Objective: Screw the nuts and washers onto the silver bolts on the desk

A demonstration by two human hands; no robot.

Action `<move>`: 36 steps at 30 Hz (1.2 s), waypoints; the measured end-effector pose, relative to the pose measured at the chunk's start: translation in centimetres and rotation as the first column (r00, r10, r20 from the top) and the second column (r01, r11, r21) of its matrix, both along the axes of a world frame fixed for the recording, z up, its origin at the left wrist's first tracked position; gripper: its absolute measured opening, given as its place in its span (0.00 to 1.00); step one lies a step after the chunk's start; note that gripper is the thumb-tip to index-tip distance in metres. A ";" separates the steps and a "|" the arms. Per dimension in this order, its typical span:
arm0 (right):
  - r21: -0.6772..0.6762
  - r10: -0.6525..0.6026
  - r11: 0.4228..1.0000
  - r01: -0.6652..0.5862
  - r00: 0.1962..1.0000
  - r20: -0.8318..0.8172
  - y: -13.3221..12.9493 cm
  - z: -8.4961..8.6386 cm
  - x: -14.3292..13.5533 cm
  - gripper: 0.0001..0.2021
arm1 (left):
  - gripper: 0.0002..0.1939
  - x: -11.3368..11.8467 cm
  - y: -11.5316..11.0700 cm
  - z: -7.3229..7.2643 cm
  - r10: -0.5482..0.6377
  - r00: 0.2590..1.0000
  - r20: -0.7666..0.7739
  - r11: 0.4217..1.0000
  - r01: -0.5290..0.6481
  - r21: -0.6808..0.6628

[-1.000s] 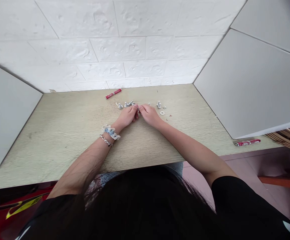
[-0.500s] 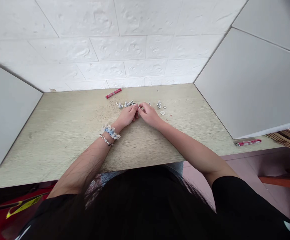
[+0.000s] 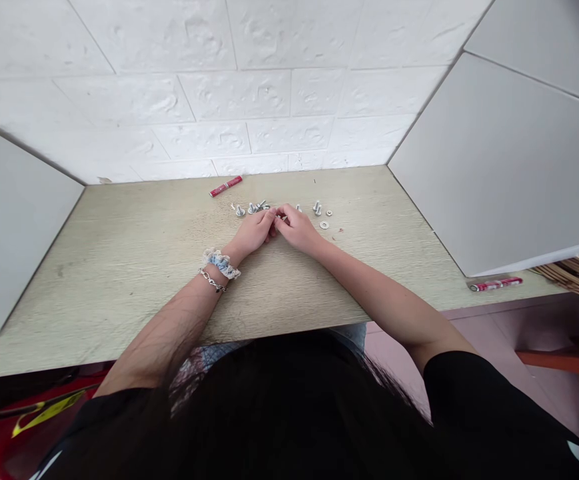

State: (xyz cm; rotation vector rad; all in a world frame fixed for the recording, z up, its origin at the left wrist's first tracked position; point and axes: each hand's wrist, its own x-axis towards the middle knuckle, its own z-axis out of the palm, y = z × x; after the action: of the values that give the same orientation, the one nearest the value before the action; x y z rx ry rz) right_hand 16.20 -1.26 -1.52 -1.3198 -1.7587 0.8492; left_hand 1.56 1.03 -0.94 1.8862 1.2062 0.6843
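My left hand (image 3: pixel 255 231) and my right hand (image 3: pixel 296 229) meet at the fingertips above the wooden tabletop (image 3: pixel 169 233). Fingers of both are closed in a pinch, and whatever lies between them is too small and hidden to name. Just beyond my left hand stand a silver bolt (image 3: pixel 240 211) and more bolts (image 3: pixel 252 208), partly behind the fingers. To the right of my right hand are upright bolts (image 3: pixel 317 208), a small nut (image 3: pixel 329 213) and a flat washer (image 3: pixel 324 225).
A red tube (image 3: pixel 226 186) lies near the white brick wall (image 3: pixel 269 93). Another red tube (image 3: pixel 496 285) is at the right front edge, beside a wicker basket (image 3: pixel 576 275). Grey panels (image 3: pixel 509 167) flank the tabletop.
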 end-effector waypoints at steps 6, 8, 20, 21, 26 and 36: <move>0.006 -0.019 1.000 0.019 1.000 0.010 -0.1 0.0 0.0 0.08 | 0.25 0.1 -0.2 0.4 -0.010 1.000 -0.013 0.999 0.010 0.033; 0.003 -0.019 1.000 0.019 1.000 0.010 -0.1 0.1 -0.1 0.08 | 0.26 0.1 -0.2 0.5 -0.005 0.999 -0.035 0.999 0.007 0.043; 0.014 -0.005 1.000 0.005 1.000 0.030 -0.1 0.2 0.0 0.08 | 0.25 0.1 -0.4 0.7 -0.018 0.997 -0.081 0.998 0.023 0.063; 0.014 -0.006 1.000 0.006 0.999 0.035 -0.1 0.2 0.0 0.08 | 0.25 0.1 -0.4 0.7 -0.019 0.996 -0.085 0.998 0.024 0.065; 0.009 -0.005 1.000 0.005 0.999 0.045 -0.2 0.4 0.1 0.10 | 0.25 0.1 -0.4 0.7 -0.017 0.994 -0.104 0.997 0.024 0.067; 0.008 -0.006 1.000 0.006 0.999 0.051 -0.2 0.4 0.0 0.08 | 0.25 0.1 -0.4 0.7 -0.014 0.994 -0.105 0.997 0.022 0.078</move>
State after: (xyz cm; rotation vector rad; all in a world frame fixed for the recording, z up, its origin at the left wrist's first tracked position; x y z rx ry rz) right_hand 16.23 -1.44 -1.14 -1.3522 -1.7946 0.8115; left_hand 1.64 0.61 -0.24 2.0184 1.2418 0.6387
